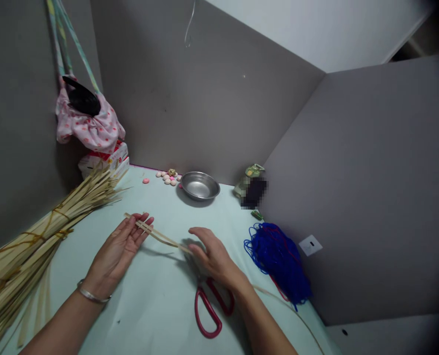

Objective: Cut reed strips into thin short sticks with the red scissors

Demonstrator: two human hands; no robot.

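Straw strips (177,244), pinched by left hand (123,239); right hand (217,256) over them, thumb and forefinger parted, any grip hidden; scissors (197,304) on desk (156,301) beneath.

Narrow, flat, pale straw-coloured strips (161,234), slightly parted along their middle, sit raised toward 8 o'clock, slanting from 10 to 4 o'clock.

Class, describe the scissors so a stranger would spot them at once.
Start at the pale table, then find the right hand. Just below that hand in the picture lie the scissors: their two red loop handles set them apart from the straw strips and blue cord.
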